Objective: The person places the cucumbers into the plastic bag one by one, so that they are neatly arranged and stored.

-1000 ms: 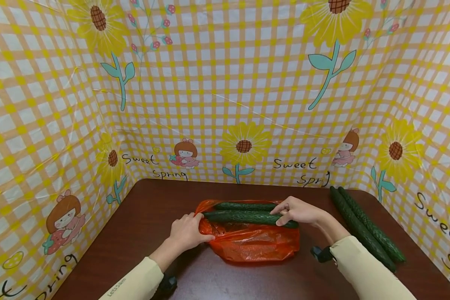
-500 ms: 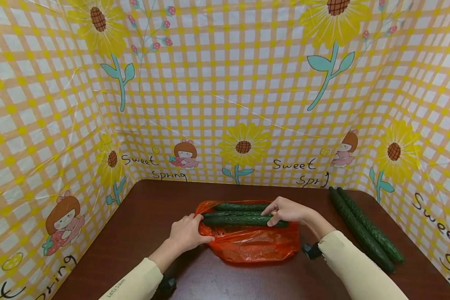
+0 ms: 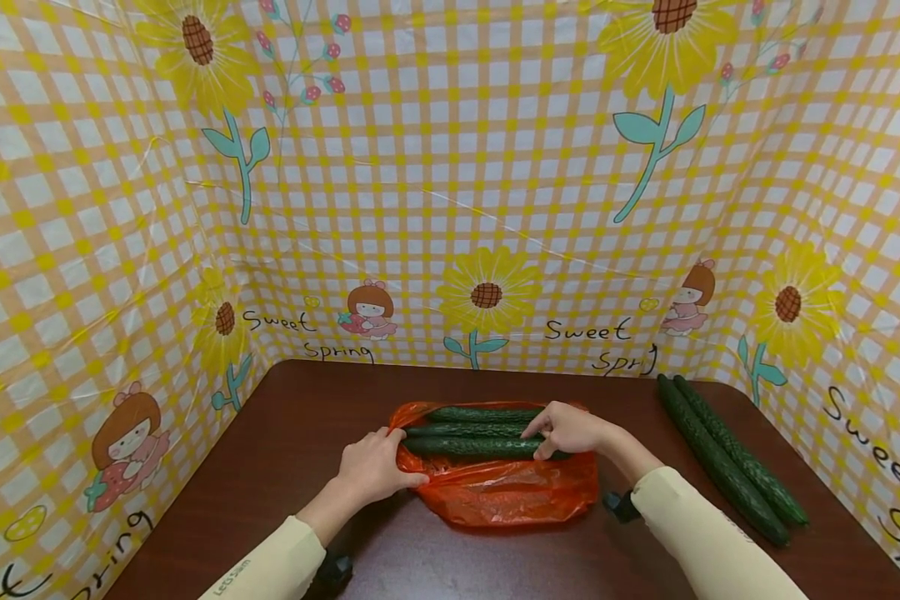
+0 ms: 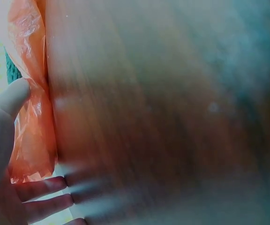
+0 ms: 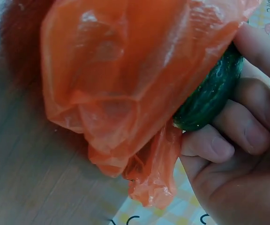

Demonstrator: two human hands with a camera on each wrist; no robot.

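An orange-red plastic bag [image 3: 506, 497] lies on the table, its upper side open. Inside it several long green cucumbers lie side by side, the front one [image 3: 468, 447] nearest me and another [image 3: 480, 412] at the back. My right hand [image 3: 573, 429] grips the right end of the front cucumber; in the right wrist view its fingers curl round the cucumber's end [image 5: 210, 96] beside the bag [image 5: 125, 70]. At the bag's left end my left hand [image 3: 375, 467] holds the film. Its thumb [image 4: 15, 96] presses on the bag in the left wrist view, with the other fingers spread below.
Two more cucumbers [image 3: 727, 458] lie together at the right side of the dark brown table [image 3: 300, 400]. Checked cloth walls [image 3: 435, 208] with printed sunflowers stand behind the table and on both sides.
My right hand has moved left with the front cucumber, which has slid farther into the bag and settled slightly toward me. The left hand has stayed in place on the bag.
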